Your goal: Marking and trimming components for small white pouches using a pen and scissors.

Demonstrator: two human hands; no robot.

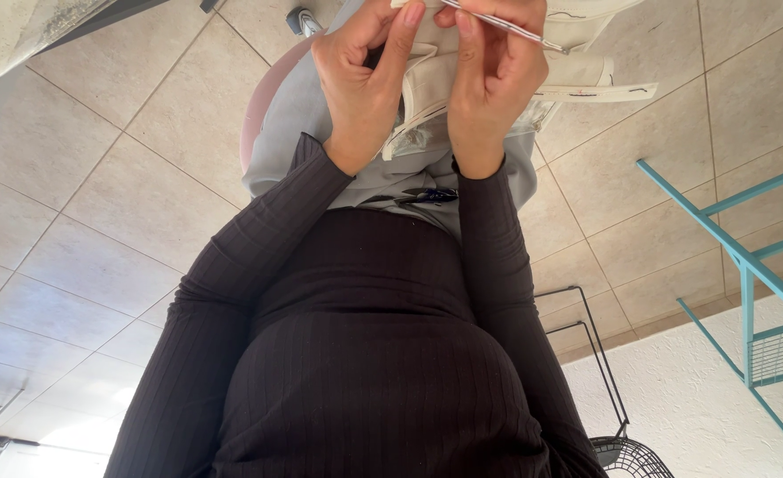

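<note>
My left hand (362, 81) and my right hand (495, 78) are raised close together over my lap, both in dark ribbed sleeves. Between them they grip folded pieces of cream fabric (586, 75) with dark pen marks along the edges. My left thumb and fingers pinch the fabric's left fold. The fingertips of my right hand also pinch a thin silvery pointed tool (508, 26) that lies across the top of the fabric. What kind of tool it is I cannot tell.
My lap is in grey cloth (289, 119), on a pink seat (257, 111), with a small dark object (427, 196) lying on it. Beige floor tiles surround me. A teal metal rack (745, 265) stands at right, a black wire frame (602, 363) and wire basket (632, 457) below it.
</note>
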